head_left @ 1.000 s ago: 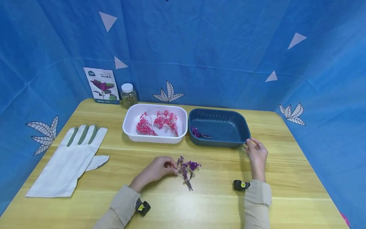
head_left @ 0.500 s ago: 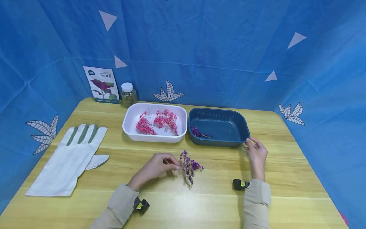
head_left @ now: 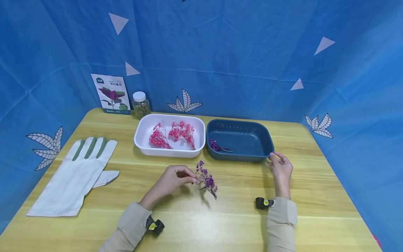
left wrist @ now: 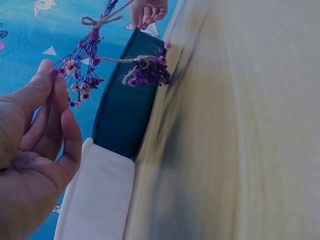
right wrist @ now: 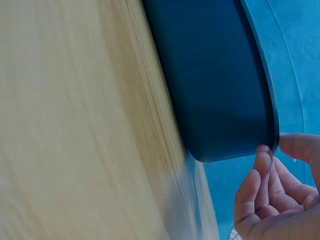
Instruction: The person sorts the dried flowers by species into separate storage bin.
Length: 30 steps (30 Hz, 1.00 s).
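My left hand (head_left: 171,180) pinches a bunch of purple dried flowers (head_left: 208,181) between thumb and fingertips, above the table in front of the basins. In the left wrist view, twine (left wrist: 100,22) is tied in a bow round its stems, and a second purple clump (left wrist: 147,72) with twine dangles beside it. With thumb and fingertips, my right hand (head_left: 281,171) grips the near right corner of the dark blue basin (head_left: 244,141). A small purple sprig (head_left: 217,145) lies at the left inside that basin. The right wrist view shows the fingers (right wrist: 262,167) at the rim.
Left of the blue basin stands a white basin (head_left: 167,152) with pink dried flowers (head_left: 182,133) in it. Behind are a lidded jar (head_left: 141,106) and a seed packet (head_left: 111,94). A white glove (head_left: 77,178) lies at the left. Blue cloth (head_left: 220,52) hangs behind the table.
My left hand has lifted the flower bunch and moved slightly away from me; the bunch has turned, its stems now pointing down to the right. The right hand keeps its grip on the basin.
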Each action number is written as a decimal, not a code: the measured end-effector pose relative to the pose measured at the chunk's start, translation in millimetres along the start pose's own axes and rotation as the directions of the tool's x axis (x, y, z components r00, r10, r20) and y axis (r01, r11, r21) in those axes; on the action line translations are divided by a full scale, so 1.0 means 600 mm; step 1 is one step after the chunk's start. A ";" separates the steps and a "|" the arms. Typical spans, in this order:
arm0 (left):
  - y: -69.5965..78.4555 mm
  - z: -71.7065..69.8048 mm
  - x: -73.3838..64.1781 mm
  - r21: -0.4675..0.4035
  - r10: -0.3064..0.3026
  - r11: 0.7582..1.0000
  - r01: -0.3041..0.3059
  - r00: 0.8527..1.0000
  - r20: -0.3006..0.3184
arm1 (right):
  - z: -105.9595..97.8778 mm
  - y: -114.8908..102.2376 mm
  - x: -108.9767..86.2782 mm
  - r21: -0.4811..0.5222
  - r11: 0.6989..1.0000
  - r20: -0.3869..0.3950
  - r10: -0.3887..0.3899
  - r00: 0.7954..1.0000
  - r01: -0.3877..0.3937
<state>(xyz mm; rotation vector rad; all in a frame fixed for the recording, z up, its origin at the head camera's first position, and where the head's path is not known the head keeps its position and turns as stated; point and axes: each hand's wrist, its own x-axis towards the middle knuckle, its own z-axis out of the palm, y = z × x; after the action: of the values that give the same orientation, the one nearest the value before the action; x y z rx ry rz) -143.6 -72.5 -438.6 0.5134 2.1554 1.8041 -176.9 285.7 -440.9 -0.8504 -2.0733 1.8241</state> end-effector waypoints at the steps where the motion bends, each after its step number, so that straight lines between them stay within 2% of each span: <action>1: 0.001 0.000 0.000 -0.007 -0.001 1.000 0.001 1.000 0.007 | 0.000 0.000 0.000 -0.001 1.000 0.001 -0.001 1.000 0.001; 7: 0.005 0.001 0.001 -0.045 0.028 0.999 -0.026 0.998 0.048 | -0.001 -0.002 0.000 -0.008 1.000 0.005 -0.005 1.000 0.005; 13: 0.010 0.005 0.004 -0.057 0.036 0.998 -0.034 0.999 0.033 | -0.002 -0.003 0.000 -0.013 1.000 0.002 -0.004 1.000 0.004; 21: 0.017 0.010 0.021 0.006 0.017 1.000 -0.016 0.998 -0.055 | 0.000 0.000 -0.001 0.002 1.000 0.004 -0.001 1.000 0.001; 30: 0.027 0.020 0.075 0.017 0.068 0.998 -0.066 0.982 -0.177 | -0.001 0.000 -0.001 -0.030 1.000 0.004 -0.008 1.000 0.008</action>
<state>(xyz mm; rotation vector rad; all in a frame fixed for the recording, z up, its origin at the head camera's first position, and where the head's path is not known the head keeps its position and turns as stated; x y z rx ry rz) -177.5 -39.2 -424.2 0.4471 2.2909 1.9426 -175.8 285.9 -440.4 -0.8462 -2.1087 1.7959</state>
